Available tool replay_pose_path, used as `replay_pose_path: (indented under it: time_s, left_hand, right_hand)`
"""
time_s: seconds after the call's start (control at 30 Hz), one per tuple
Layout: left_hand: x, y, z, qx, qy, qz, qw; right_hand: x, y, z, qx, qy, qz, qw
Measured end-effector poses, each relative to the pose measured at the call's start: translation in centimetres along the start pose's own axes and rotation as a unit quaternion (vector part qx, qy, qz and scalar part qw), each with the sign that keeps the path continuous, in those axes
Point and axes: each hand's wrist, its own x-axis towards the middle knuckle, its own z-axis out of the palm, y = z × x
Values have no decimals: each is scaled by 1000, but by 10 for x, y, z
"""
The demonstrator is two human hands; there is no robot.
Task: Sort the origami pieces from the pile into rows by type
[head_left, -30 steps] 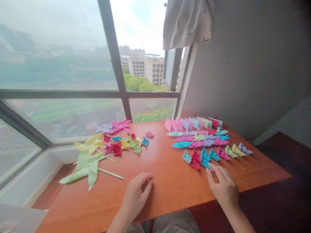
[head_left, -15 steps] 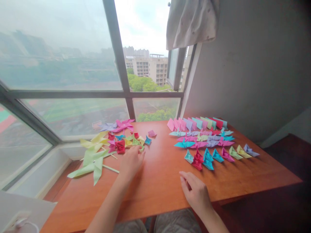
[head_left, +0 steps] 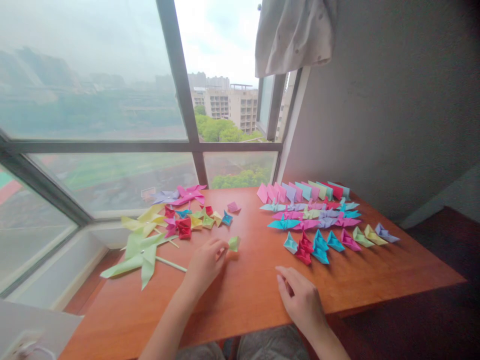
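My left hand [head_left: 208,265] is over the left half of the table, its thumb and fingers pinching a small light-green origami piece [head_left: 234,244] at the fingertips. Just beyond it lies a loose cluster of small folded-paper pieces, among them a red one [head_left: 184,228], a blue one [head_left: 227,218] and a pink one [head_left: 234,207]. My right hand [head_left: 300,295] rests at the table's front edge with curled fingers, and nothing shows in it. Nearest to it is a row of paper boats, including a blue one [head_left: 320,250] and a red one [head_left: 304,248].
Paper pinwheels, one green [head_left: 142,255] and one pink [head_left: 187,195], lie at the left of the wooden table [head_left: 247,300]. Rows of paper cranes [head_left: 287,224] and folded paper shapes [head_left: 279,191] stand behind the boats. A window frame [head_left: 150,146] borders the far side.
My left hand has drawn the light-green origami piece out of the cluster, toward me and to the right. My right hand has stayed about where it was.
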Motion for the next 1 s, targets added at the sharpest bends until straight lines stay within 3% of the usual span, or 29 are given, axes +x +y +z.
replay_pose_path:
  time_s: [0.3,0.57,0.77,1.0]
  left_hand:
    - [-36,29,23,-117,-47,35,991]
    - [-50,35,34,-142,-30,25,989]
    - [-51,34,32,-150,-28,32,988]
    - [-45,39,25,-147,-31,76,986]
  right_hand:
    - [0,0,-3,41,-44,16,998]
    - [2,-3,-8,112,-74,21,991]
    - [5,-10,-13,129,-86,7,988]
    - [14,-27,-14,99,-104,-65,987]
